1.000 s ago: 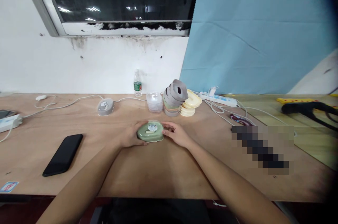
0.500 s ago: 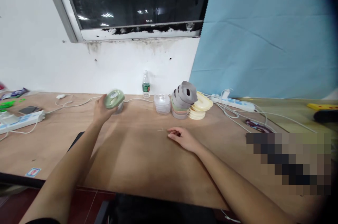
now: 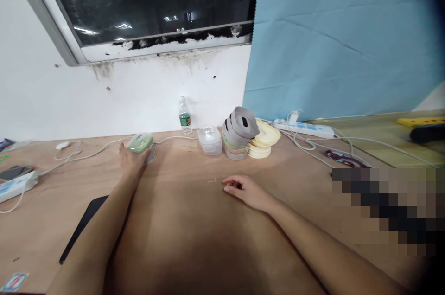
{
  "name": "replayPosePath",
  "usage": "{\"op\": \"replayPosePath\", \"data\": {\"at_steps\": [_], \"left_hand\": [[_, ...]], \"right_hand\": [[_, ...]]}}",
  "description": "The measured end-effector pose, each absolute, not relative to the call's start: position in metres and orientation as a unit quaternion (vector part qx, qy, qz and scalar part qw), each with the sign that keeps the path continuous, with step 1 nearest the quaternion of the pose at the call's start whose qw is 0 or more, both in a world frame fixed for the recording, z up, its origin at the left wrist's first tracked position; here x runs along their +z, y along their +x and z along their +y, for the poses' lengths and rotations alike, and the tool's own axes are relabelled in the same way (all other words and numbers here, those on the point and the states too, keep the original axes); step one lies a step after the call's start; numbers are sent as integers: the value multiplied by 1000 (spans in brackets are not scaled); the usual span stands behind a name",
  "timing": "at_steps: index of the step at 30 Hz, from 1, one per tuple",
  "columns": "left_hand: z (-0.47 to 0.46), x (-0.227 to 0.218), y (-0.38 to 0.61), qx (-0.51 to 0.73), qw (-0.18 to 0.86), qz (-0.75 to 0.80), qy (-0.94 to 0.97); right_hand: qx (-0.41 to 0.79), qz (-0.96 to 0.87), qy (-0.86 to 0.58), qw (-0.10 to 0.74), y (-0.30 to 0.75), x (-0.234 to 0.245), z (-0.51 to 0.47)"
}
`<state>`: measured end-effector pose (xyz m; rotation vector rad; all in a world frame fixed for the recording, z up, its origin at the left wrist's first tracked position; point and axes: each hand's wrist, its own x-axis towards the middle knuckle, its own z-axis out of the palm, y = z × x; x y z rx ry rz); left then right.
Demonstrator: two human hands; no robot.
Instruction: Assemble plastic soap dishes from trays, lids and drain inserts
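At the left back of the table my left hand [image 3: 131,159] is closed round a small food container with a pale green lid [image 3: 141,142]. Its clear base shows only partly under the lid, beside my fingers. My right hand [image 3: 248,191] rests on the wood in the middle, loosely curled and holding nothing, thumb apart from the fingers. Beyond it stand clear plastic containers [image 3: 210,141] in a stack. Grey lid-like frames [image 3: 241,124] lean in a tilted pile to their right. Next to that are stacked cream-yellow lids [image 3: 266,136].
A water bottle [image 3: 185,116] stands by the wall. Power strips lie at the right [image 3: 306,128] and left [image 3: 17,185], with white cables trailing. A black flat object [image 3: 81,225] is partly under my left forearm. A phone [image 3: 14,172] lies far left.
My left hand has lowered the green-lidded container towards the tabletop. My right hand stays resting on the table. The view has shifted and tilted slightly.
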<state>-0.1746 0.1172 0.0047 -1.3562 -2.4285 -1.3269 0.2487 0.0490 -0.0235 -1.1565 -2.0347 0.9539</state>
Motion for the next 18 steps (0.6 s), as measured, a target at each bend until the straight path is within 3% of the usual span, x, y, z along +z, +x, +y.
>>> {"op": "replayPosePath", "data": {"at_steps": [9,18], "left_hand": [[118,-10,-162,-441,-43,-789,-425],[110,-8,-166,-460,-18,-764,-453]], "right_hand": [[363,-765,-442,296,248,-22,50],[351,-773,-433,303,247,-22,47]]}}
